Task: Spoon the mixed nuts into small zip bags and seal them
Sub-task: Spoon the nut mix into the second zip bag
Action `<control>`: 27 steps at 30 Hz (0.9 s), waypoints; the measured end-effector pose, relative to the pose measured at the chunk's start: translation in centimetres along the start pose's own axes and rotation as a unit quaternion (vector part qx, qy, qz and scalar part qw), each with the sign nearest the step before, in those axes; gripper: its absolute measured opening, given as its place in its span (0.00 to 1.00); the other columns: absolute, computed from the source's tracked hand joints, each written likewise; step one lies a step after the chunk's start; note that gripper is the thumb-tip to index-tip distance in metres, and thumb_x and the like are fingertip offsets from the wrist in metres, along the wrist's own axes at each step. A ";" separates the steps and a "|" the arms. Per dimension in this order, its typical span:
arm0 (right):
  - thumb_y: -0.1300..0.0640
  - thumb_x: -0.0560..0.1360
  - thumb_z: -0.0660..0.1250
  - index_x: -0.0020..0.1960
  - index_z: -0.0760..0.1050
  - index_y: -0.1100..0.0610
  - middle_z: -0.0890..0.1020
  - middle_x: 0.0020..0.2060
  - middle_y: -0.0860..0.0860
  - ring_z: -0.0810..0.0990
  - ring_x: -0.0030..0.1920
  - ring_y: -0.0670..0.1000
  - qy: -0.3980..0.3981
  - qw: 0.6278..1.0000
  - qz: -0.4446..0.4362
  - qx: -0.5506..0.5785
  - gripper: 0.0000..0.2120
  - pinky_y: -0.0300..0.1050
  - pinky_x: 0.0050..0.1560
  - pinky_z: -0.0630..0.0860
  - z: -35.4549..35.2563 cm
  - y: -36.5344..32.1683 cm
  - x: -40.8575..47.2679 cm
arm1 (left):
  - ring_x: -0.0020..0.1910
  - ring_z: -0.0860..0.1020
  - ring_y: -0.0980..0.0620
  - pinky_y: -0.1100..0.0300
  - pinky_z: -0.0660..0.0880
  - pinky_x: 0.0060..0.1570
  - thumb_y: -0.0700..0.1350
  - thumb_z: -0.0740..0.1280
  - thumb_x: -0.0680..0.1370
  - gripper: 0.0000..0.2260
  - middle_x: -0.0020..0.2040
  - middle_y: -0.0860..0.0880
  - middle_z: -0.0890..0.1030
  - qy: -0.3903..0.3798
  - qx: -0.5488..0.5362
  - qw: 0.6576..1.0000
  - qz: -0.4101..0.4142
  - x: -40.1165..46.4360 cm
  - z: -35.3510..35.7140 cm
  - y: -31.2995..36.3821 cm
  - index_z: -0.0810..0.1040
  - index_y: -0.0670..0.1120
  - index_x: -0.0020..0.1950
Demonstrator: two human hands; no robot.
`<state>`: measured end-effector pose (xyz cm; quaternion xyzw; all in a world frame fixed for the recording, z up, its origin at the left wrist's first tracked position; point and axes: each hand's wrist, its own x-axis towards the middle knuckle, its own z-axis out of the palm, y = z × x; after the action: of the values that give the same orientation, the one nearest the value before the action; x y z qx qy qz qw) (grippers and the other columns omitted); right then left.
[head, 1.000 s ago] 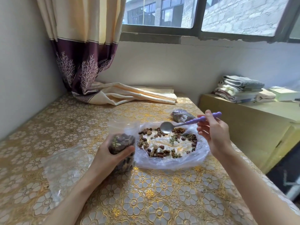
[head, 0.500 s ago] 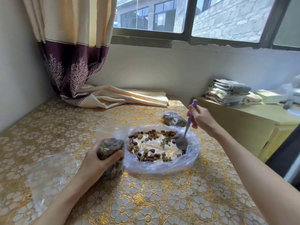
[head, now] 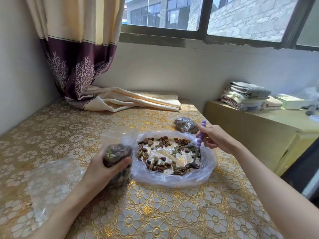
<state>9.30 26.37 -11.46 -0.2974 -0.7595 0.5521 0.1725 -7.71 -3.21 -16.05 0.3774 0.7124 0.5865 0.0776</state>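
Mixed nuts [head: 160, 153] lie spread inside a wide clear plastic bag [head: 208, 169] on the gold-patterned table. My left hand [head: 101, 168] grips a small zip bag [head: 119, 150], upright, its mouth open and its lower part full of nuts, just left of the big bag. My right hand [head: 213, 138] pinches the purple beaded handle of a spoon [head: 198, 144]. The spoon's metal bowl is down among the nuts at the near right side of the pile. A filled small bag [head: 185, 125] lies behind the big bag, by my right hand.
Empty clear bags [head: 50, 185] lie flat at the left front of the table. A curtain [head: 120, 100] drapes over the table's back. The table's right edge drops beside a lower cabinet [head: 259, 125] that carries folded towels [head: 245, 95].
The spoon went from level above the nuts to handle-up, its bowl dipped into the right side of the pile, then dragged toward the near edge. The left hand kept holding the small bag.
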 end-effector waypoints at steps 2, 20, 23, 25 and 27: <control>0.53 0.81 0.57 0.42 0.75 0.68 0.80 0.28 0.56 0.71 0.22 0.47 -0.007 1.000 0.016 -0.003 0.20 0.34 0.19 0.61 -0.1 -0.1 0.0 | 0.38 0.77 0.69 0.76 0.70 0.31 0.53 0.72 0.60 0.17 0.44 0.55 0.79 0.001 -0.003 1.000 0.001 -0.1 0.0 0.1 0.74 0.60 0.47; 0.55 0.82 0.56 0.37 0.71 0.62 0.74 0.31 0.55 0.66 0.21 0.44 0.132 0.965 -0.064 0.216 0.17 0.35 0.20 0.60 3.1 -5.0 0.0 | 0.44 0.78 0.57 0.66 0.72 0.37 0.48 0.75 0.62 0.17 0.46 0.50 0.80 0.004 -0.026 0.999 -0.022 -0.3 0.0 0.5 0.75 0.53 0.47; 0.55 0.81 0.57 0.37 0.72 0.61 0.75 0.30 0.54 0.67 0.22 0.44 0.128 0.955 -0.108 0.246 0.17 0.36 0.21 0.61 4.7 -7.3 -0.3 | 0.44 0.78 0.56 0.65 0.71 0.36 0.50 0.74 0.61 0.17 0.45 0.51 0.80 0.001 -0.023 0.999 -0.023 -0.4 0.0 0.7 0.74 0.54 0.47; 0.55 0.81 0.57 0.38 0.73 0.62 0.75 0.30 0.54 0.68 0.22 0.44 0.113 0.952 -0.132 0.252 0.16 0.36 0.22 0.62 6.0 -8.8 -0.5 | 0.44 0.78 0.57 0.66 0.71 0.36 0.52 0.73 0.59 0.18 0.45 0.53 0.79 -0.004 -0.018 1.000 -0.023 -0.4 0.0 0.8 0.73 0.57 0.47; 0.55 0.81 0.58 0.40 0.73 0.63 0.76 0.31 0.55 0.69 0.22 0.44 0.082 0.949 -0.162 0.258 0.15 0.35 0.20 0.64 7.3 -10.0 -0.9 | 0.44 0.77 0.57 0.66 0.71 0.36 0.52 0.73 0.59 0.19 0.45 0.53 0.79 -0.008 -0.015 1.000 -0.023 -0.4 0.0 0.9 0.73 0.58 0.47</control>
<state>3.01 18.28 -4.41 -0.1604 -0.6123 0.6675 0.3921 -7.04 -3.45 -15.40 0.3642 0.7116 0.5920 0.1022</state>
